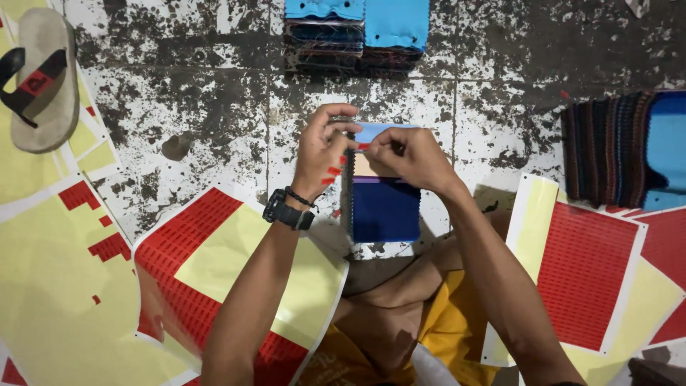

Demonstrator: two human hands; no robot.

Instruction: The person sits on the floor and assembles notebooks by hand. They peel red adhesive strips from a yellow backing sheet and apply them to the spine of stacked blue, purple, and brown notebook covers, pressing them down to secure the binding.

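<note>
My left hand (323, 146), with a black watch on its wrist, and my right hand (405, 155) meet over a stack of fabric swatches (386, 207) lying on the floor. The top swatches show dark blue, purple, beige and light blue. My left hand pinches the stack's upper left corner, with small red stickers stuck on its fingers. My right hand's fingertips press a small red sticker (364, 146) at the swatches' top edge.
Yellow sticker sheets with red labels lie at my left (207, 250) and right (586, 271). Piles of blue fabric swatches (357, 36) stand ahead, another fanned pile (629, 150) to the right. A sandal (43, 78) rests at the far left on the stained tile floor.
</note>
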